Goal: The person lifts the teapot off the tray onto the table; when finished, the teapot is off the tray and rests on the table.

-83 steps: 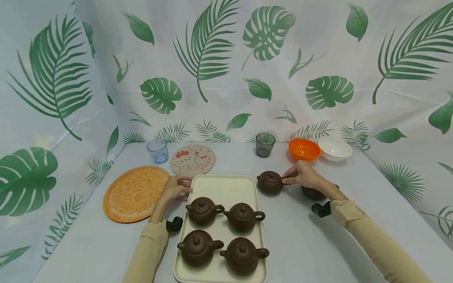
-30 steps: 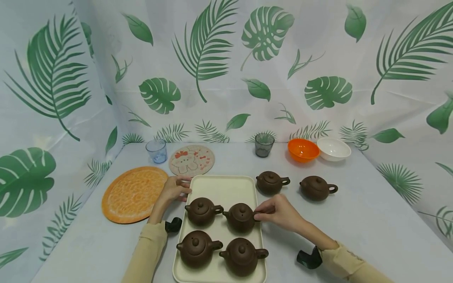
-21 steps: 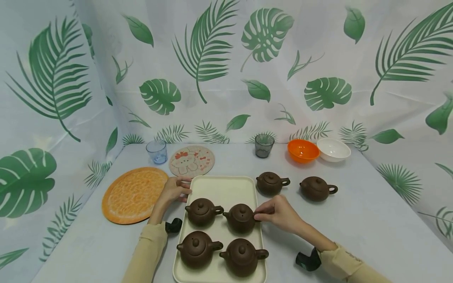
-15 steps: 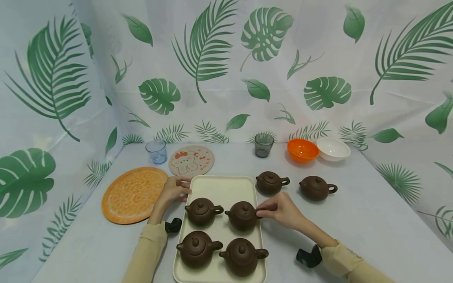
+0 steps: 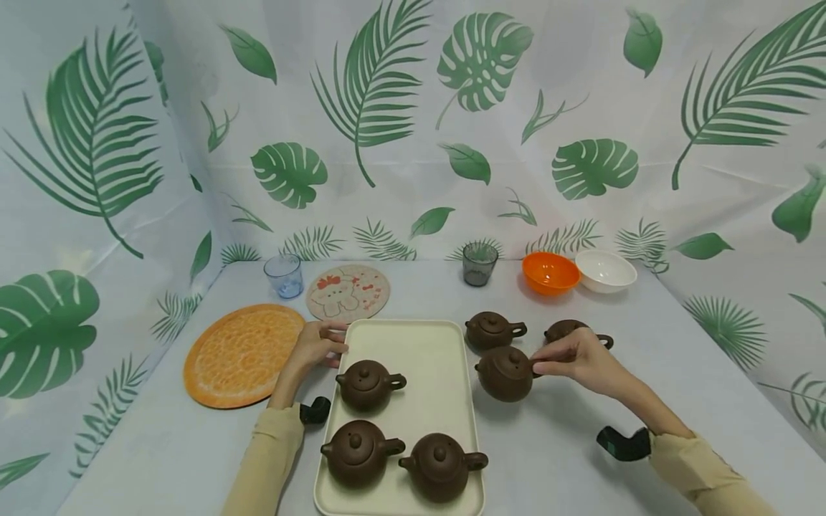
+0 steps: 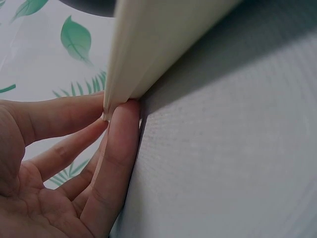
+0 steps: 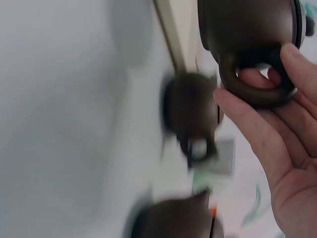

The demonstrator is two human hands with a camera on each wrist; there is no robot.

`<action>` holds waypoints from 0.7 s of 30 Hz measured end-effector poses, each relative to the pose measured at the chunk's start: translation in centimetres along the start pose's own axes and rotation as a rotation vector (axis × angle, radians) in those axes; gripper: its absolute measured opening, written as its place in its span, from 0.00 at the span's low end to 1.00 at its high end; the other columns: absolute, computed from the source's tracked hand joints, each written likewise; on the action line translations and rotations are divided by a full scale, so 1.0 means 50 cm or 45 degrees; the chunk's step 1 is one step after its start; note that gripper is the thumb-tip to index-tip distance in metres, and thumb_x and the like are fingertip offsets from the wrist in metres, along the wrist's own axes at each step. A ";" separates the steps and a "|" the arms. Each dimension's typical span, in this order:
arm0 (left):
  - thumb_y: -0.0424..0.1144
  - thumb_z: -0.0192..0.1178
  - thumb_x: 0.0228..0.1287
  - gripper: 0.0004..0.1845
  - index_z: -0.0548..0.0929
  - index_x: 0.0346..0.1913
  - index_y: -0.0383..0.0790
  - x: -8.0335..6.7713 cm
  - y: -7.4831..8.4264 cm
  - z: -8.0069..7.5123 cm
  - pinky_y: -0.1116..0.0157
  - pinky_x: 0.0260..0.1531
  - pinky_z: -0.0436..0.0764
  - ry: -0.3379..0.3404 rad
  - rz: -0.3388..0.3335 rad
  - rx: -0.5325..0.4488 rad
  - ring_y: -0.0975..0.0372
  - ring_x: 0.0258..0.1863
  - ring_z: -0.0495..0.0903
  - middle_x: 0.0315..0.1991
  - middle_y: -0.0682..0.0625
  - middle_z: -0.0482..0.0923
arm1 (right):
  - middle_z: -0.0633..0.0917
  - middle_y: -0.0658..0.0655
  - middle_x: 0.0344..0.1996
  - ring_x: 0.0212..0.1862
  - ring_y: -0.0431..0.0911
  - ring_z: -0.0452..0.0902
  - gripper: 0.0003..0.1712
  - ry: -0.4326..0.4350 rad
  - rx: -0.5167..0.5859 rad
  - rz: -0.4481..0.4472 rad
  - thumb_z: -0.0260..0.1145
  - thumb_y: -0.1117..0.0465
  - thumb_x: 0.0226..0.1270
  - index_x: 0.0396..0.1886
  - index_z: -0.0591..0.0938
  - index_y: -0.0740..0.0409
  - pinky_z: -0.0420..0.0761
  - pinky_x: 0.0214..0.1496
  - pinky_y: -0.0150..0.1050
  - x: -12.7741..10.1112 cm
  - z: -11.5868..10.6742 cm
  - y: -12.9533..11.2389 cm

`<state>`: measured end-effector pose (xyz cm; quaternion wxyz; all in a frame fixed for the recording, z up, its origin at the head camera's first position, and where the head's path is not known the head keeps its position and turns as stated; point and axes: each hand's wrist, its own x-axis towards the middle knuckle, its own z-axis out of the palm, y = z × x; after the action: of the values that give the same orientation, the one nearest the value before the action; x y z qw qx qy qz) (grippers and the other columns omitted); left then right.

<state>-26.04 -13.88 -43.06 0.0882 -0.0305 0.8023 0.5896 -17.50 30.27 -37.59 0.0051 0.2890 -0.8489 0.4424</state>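
Observation:
My right hand [image 5: 568,357] pinches the handle of a brown teapot [image 5: 505,373] and holds it just right of the cream tray [image 5: 413,338]. In the right wrist view a finger passes through the handle ring of the teapot [image 7: 242,25] held by my right hand [image 7: 270,69]. On the tray stand three more teapots: one at the left middle [image 5: 366,384], two at the near end [image 5: 358,453] [image 5: 441,467]. With straight fingers my left hand [image 5: 316,345] touches the tray's far left rim; the left wrist view shows my left hand [image 6: 114,124] against the tray [image 6: 148,44].
Two teapots sit on the table right of the tray, one [image 5: 491,330] in full view, one [image 5: 563,330] half hidden behind my right hand. At the back stand a blue glass [image 5: 283,275], a grey glass [image 5: 480,263], an orange bowl [image 5: 551,272], a white bowl [image 5: 605,270] and two round mats [image 5: 242,352] [image 5: 348,291].
My right hand left a teapot on the table, took the tray's right middle teapot by its handle and carried it right, off the tray. The left hand stayed at the tray's rim.

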 end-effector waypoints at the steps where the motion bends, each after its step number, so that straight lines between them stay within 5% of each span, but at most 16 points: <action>1: 0.23 0.64 0.54 0.23 0.79 0.56 0.31 0.001 0.000 0.000 0.62 0.23 0.85 -0.004 -0.002 0.000 0.59 0.27 0.81 0.41 0.37 0.80 | 0.89 0.51 0.28 0.29 0.38 0.82 0.07 -0.001 -0.005 0.010 0.70 0.72 0.55 0.35 0.88 0.68 0.83 0.29 0.33 -0.010 -0.012 0.005; 10: 0.23 0.64 0.53 0.23 0.79 0.55 0.30 0.002 -0.004 0.001 0.61 0.22 0.85 -0.009 -0.002 -0.002 0.59 0.26 0.81 0.39 0.38 0.80 | 0.89 0.49 0.30 0.31 0.38 0.84 0.09 -0.018 -0.011 0.005 0.66 0.77 0.56 0.35 0.88 0.67 0.83 0.31 0.31 -0.090 -0.087 0.063; 21: 0.24 0.63 0.53 0.22 0.80 0.54 0.33 0.000 -0.001 0.004 0.63 0.22 0.85 0.021 -0.017 0.017 0.59 0.27 0.81 0.38 0.40 0.80 | 0.89 0.47 0.32 0.36 0.36 0.85 0.09 -0.011 -0.048 0.134 0.66 0.76 0.57 0.37 0.88 0.67 0.82 0.35 0.27 -0.162 -0.143 0.098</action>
<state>-26.04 -13.69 -43.16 0.0858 -0.0403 0.8067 0.5833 -14.93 41.76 -39.06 -0.0163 0.2456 -0.8712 0.4248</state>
